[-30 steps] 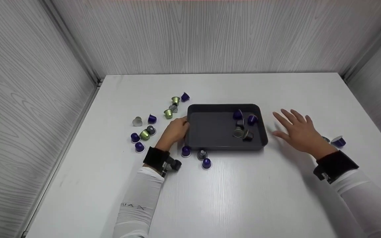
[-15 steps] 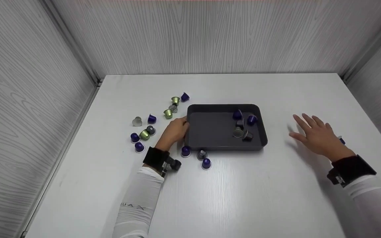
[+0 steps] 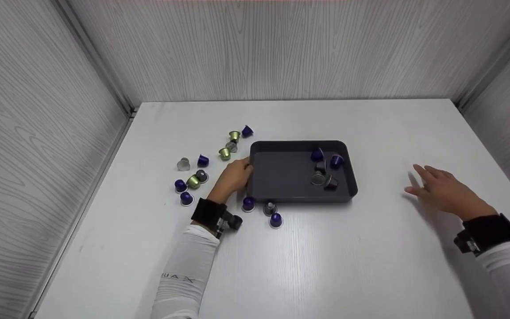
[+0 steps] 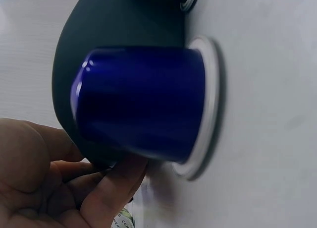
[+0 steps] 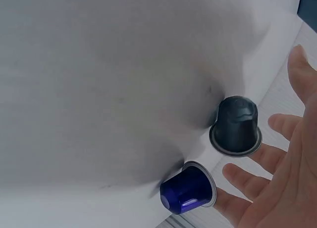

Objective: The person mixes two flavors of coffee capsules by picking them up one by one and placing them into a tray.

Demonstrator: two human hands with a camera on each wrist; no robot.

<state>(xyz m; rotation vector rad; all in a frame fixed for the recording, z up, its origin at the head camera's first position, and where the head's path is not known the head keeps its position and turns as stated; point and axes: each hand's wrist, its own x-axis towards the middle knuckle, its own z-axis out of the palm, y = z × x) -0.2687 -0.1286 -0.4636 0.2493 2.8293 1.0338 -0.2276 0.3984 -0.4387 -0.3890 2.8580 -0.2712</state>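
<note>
A dark grey tray (image 3: 281,177) lies mid-table with several coffee capsules, purple and dark, in its right half. My left hand (image 3: 236,173) grips the tray's left side by its wall. Close before the left wrist camera stands a purple coffee capsule (image 4: 141,104), rim down, beside the tray. To the right of the tray, my right hand (image 3: 445,193) hovers open over the table, holding nothing. In the right wrist view, its relaxed fingers spread beyond a dark coffee capsule (image 5: 237,124) and a purple-blue coffee capsule (image 5: 188,189); the hand hides both in the head view.
Left of the tray are scattered several capsules, among them a green capsule (image 3: 194,181), a silver capsule (image 3: 183,164) and a purple capsule (image 3: 203,160). A grey capsule (image 3: 270,208) stands by the tray's front edge. Panels (image 3: 299,48) wall the table at back and sides.
My right hand has moved right, away from the tray, and now covers the two capsules there in the head view. The left hand and tray have stayed put.
</note>
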